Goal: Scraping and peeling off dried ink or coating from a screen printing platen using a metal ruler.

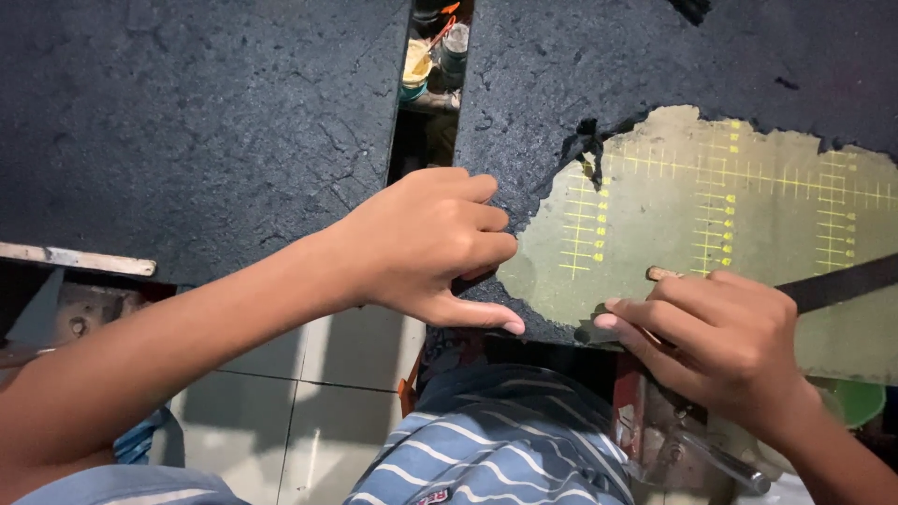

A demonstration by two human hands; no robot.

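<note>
- A small tan stick (662, 274), seemingly wooden, is pinched in the right hand (725, 337); only its blunt end shows beyond the knuckles, lying on the worn greenish cutting mat (730, 234), near the mat's lower edge.
- The stick is judged light, stiff and not slippery; a fingertip pinch close to its working end should give the most control.
- The right hand's grip is narrow, closed on the stick, with its fingertips resting at the mat's ragged lower-left corner.
- The left hand (430, 248) is pressed flat-knuckled on the black surface (187, 140) just left of the mat, its grip loosely curled and holding nothing, thumb stretched along the surface's edge.
- The black coating is seen cracked and peeled away around the mat.
- Beyond the mat's far-left corner, a gap in the surface shows a yellow cup (416, 64) below.
- Below the mat, a striped shirt (505, 440) and pale floor tiles (318, 402) are visible.
</note>
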